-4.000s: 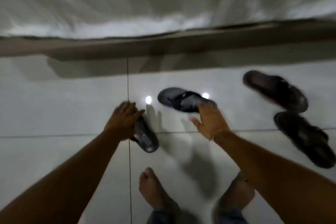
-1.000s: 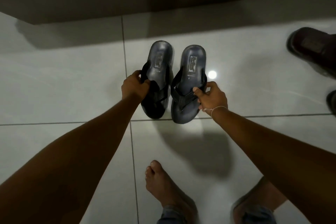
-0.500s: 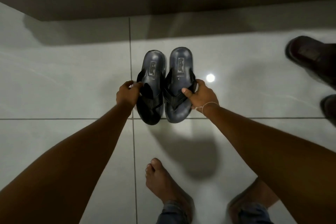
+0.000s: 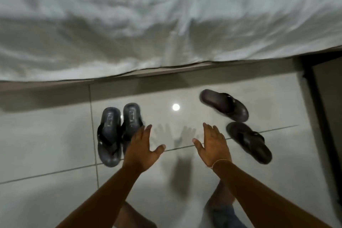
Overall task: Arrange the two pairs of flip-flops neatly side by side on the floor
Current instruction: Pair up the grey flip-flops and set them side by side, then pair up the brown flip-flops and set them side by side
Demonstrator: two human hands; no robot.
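Two dark grey-blue flip-flops lie side by side on the floor, touching: the left one [image 4: 109, 136] and the right one [image 4: 131, 117], whose near end is hidden by my left hand [image 4: 142, 149]. That hand hovers open, fingers spread, holding nothing. My right hand [image 4: 212, 144] is open too, held above the tiles in the middle. To the right lie two dark brown flip-flops, apart and at different angles: the far one [image 4: 224, 105] and the near one [image 4: 249, 142]. My right hand is just left of the near brown one, not touching it.
A bed with rumpled white bedding [image 4: 148, 24] overhangs the far side, its brown frame [image 4: 46, 89] running along the glossy tiled floor [image 4: 55, 144]. A dark upright edge [image 4: 314, 98] stands at the right. My bare legs are below the hands.
Both hands have let go of the grey-blue pair, which now rests together on the floor. The hands have opened and shifted right; the view has tilted up, showing the bed.
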